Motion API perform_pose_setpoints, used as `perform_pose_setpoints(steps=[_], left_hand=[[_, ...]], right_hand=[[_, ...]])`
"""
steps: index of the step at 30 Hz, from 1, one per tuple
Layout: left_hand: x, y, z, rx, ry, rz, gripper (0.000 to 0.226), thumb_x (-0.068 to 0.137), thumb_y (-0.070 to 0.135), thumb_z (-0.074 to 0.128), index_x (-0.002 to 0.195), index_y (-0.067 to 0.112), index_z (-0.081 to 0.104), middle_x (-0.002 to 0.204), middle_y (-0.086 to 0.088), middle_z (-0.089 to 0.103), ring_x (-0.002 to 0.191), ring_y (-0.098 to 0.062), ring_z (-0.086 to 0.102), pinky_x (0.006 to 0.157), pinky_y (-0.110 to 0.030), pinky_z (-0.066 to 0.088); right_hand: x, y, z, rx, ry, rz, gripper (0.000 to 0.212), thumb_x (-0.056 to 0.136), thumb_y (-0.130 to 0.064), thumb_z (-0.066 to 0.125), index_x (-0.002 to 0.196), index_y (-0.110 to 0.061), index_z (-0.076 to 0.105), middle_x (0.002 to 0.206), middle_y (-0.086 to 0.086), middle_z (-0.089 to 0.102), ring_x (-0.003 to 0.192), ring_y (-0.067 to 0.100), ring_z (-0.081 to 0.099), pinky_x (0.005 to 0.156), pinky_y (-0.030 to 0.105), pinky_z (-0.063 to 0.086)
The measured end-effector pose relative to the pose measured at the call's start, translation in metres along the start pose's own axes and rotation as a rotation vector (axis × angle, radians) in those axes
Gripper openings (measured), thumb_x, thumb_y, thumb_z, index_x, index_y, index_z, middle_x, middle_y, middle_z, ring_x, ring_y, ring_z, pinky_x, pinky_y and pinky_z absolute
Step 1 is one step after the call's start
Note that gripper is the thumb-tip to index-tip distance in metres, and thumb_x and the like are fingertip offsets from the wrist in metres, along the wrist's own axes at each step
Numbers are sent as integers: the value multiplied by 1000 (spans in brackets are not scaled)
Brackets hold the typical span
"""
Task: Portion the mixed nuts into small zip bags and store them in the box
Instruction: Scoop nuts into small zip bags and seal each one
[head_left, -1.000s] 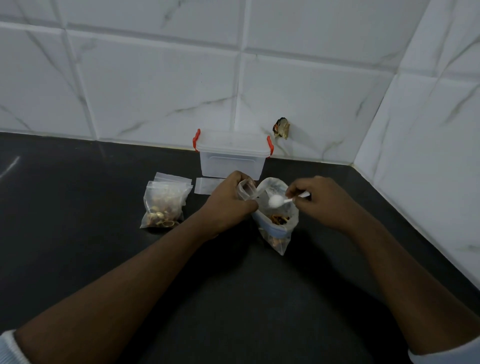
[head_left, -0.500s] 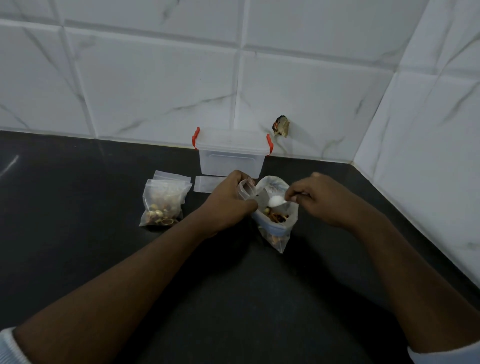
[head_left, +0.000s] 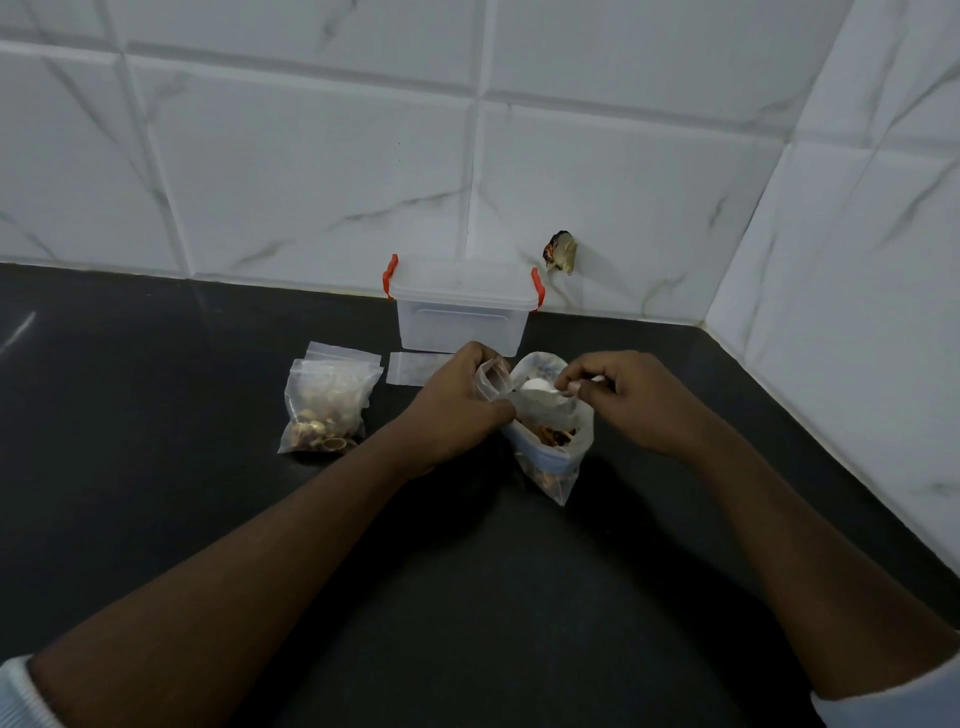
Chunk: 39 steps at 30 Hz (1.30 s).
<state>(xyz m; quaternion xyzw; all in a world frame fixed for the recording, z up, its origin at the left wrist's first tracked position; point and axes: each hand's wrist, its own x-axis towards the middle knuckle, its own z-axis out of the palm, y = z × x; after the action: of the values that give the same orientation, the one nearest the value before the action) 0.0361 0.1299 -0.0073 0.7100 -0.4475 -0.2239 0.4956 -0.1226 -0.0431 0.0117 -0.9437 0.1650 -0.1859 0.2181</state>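
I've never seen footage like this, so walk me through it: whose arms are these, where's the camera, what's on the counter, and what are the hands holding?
No machine here: a person's bare arms, filmed by a camera worn on their head, looking down. The left hand grips a small zip bag; the right hand pinches a white spoon over an open bag of mixed nuts. On the black counter lie filled zip bags, a flat empty zip bag, and a lidded clear box with red latches.

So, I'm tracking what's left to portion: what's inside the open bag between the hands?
Mixed nuts lie low in the open bag, with a white spoon, pinched by the right hand, at its mouth. Crumpled plastic hides how deep they go.
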Motion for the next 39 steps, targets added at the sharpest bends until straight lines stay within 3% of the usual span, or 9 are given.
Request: perform_pose_setpoints(steps=[6,11,16,18,20,23,26,31,39], left_hand=[[1,-2,0,0,7,9,41,87,13,74,120,24,52,115,6,59,104,-14,61,85,-29,55],[2,-2,-1,-12,-9,2,42,87,10,72,119,26,51,115,7,59,103,-14,62,80,-26,57],[2,-3,-1,-26,-6,3,43,87,10,74,119,27,50,115,6,60,105,-14,63,86,-30,59],[1,-3,-1,-20,-2,8,44,86,11,74,120,27,50,115,6,60,105,-15,63,87,-31,58],[2,-3,-1,-19,2,10,43,87,11,73,119,27,50,115,7,59,105,-13,62,83,-27,56],[2,-3,0,-28,4,6,43,88,10,72,121,26,50,117,6,59,105,-13,61,80,-23,54],[2,-2,-1,-31,3,0,43,89,11,72,123,26,50,119,6,59,105,-13,61,80,-23,54],[2,-2,0,-31,-2,4,42,90,13,72,122,27,49,117,8,58,106,-14,60,81,-23,54],[2,-3,0,-78,-14,2,46,87,14,75,120,31,48,119,11,59,110,-12,61,87,-26,55]], right_hand=[[-2,-12,0,-104,-197,-58,24,101,-15,62,111,-30,78,88,-27,63,90,-16,58,74,7,43],[-1,-4,-10,-123,-125,15,20,101,-19,61,107,-28,78,102,-15,75,95,0,67,90,36,56],[-1,-5,1,104,-173,31,17,100,-19,65,103,-26,80,100,-16,77,98,1,70,92,35,56],[1,-7,9,219,-130,86,16,100,-16,66,104,-21,80,100,-13,78,94,0,72,87,27,56],[1,-5,12,400,-84,182,16,100,-11,65,104,-15,80,95,-6,79,75,-2,71,70,17,52],[0,0,8,581,-75,318,15,100,-10,63,102,-11,79,95,10,79,50,4,43,48,20,32],[2,6,4,716,-66,416,15,100,-9,62,106,-5,75,99,16,79,53,10,32,44,20,26],[4,9,1,861,-17,448,17,100,-5,60,107,2,73,103,24,76,55,10,32,40,16,26],[-1,-10,2,992,47,200,18,102,-2,55,106,-4,73,99,20,75,59,13,38,47,21,30]])
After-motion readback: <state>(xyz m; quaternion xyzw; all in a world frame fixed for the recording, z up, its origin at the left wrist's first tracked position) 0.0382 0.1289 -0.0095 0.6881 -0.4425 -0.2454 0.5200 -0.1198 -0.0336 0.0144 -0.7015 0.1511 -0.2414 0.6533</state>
